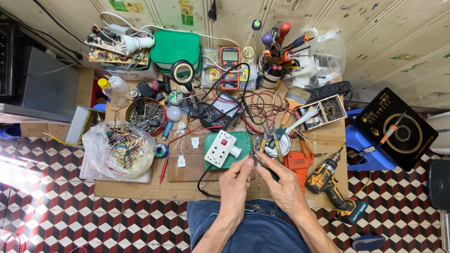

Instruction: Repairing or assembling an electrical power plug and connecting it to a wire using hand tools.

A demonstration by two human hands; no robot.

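My left hand (pixel 236 180) and my right hand (pixel 280 183) meet above the front edge of a low wooden workbench (pixel 140 187). The fingertips of both pinch a small dark part (pixel 256 160) between them; what it is cannot be made out. Just beyond my left hand lies a white socket box with a red switch (pixel 220 148) on a green lid (pixel 243 140). A black cable (pixel 202 180) loops from it toward my left wrist. Right of my right hand lie an orange tool (pixel 298 161) and a yellow cordless drill (pixel 330 180).
The bench holds a bag of wires (pixel 119 149), a bowl of screws (pixel 146 115), two multimeters (pixel 229 68), red and black leads, a cup of screwdrivers (pixel 276 61), a brush (pixel 294 100), a parts tray (pixel 323 110). An induction hob (pixel 396 126) rests on a blue stool at right.
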